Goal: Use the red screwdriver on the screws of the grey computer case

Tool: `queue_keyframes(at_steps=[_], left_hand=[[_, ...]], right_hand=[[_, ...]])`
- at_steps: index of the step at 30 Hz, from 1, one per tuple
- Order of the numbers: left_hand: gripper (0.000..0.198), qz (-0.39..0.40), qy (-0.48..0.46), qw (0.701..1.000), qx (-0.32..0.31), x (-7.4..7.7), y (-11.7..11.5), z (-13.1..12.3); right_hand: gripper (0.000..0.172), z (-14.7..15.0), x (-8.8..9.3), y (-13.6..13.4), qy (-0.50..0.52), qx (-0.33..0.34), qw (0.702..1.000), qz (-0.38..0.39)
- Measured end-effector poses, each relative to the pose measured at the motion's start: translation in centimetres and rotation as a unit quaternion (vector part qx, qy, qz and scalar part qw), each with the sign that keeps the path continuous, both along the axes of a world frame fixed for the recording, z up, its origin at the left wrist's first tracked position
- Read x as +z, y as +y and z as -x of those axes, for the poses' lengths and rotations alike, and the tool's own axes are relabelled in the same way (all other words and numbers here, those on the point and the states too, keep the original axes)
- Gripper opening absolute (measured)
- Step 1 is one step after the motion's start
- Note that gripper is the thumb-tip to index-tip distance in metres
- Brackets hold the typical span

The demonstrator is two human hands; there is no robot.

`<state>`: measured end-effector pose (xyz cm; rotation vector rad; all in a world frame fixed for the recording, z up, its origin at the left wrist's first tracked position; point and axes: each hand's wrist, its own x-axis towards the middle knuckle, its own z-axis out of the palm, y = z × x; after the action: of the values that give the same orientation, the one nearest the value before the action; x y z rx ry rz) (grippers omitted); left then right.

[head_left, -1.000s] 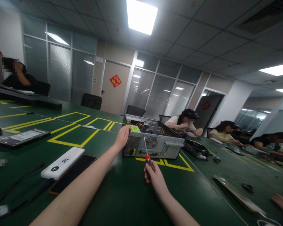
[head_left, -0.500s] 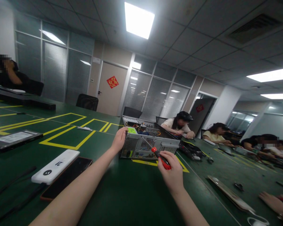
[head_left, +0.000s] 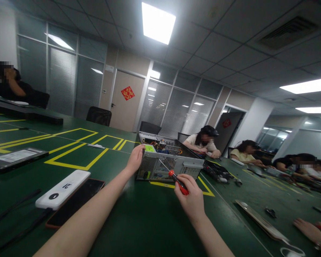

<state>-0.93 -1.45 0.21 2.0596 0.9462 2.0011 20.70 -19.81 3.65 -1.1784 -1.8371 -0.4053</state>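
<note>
Two hands, head view: apart; L hand (head_left: 135,159) at approx 11 o'clock, R hand (head_left: 191,194) at 1.
L grip: fingertips on near-left corner of PC case (head_left: 187,162), beside green-labelled block (head_left: 150,148); can't tell if squeezing.
R grip: closed round red/blk screwdriver (head_left: 180,184), shaft aimed 11 o'clock at rear panel; tip contact unclear.
Case: 12 o'clock on green table (head_left: 139,217), rear panel facing wearer.
Done: top is open, wiring visible inside.
Left: green-labelled block in its corner, rear panel on; screwdriver work prob. mid-way, screws too small to count.
Nearby: white pwr bank (head_left: 62,189) + phone (head_left: 77,203), approx 10 o'clock; hard drive (head_left: 18,157) beyond, same dir.
</note>
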Motion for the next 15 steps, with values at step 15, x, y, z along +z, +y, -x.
queue_keyframes(at_steps=[15], left_hand=[[0.034,0.0,0.008,1.0,0.002,-0.12,0.14,0.07]], right_hand=[[0.028,0.76,-0.29,-0.45,-0.049,-0.019,0.999,-0.007]])
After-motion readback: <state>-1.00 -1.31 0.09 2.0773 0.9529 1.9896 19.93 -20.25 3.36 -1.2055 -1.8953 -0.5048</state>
